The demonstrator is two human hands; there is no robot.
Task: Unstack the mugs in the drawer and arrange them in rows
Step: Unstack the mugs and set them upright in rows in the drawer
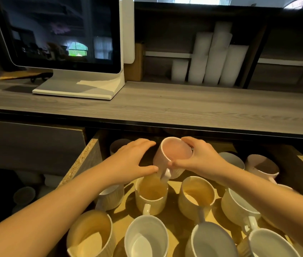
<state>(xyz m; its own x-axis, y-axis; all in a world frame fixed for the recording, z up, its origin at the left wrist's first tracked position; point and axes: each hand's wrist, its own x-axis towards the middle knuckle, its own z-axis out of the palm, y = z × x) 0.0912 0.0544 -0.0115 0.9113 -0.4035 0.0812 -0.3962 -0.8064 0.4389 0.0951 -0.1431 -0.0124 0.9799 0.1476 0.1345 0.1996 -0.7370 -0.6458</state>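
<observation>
Pink mug (172, 156) in right hand (202, 158), tilted.

Right hand (200, 160) gripping a tilted pale pink ceramic mug (171, 156) above the open wooden drawer (89, 160), left hand (134, 160) spread open beside it, cream and white ceramic mugs (151, 195) standing below, grey wood-grain counter (184, 106) behind, white-framed monitor (63, 34) on it

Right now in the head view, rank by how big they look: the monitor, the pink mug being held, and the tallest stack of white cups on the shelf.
1. Monitor, largest by far.
2. Stack of white cups.
3. Pink mug, in the right hand.
The mug sits nearer the camera, so the last two are unsure.
</observation>
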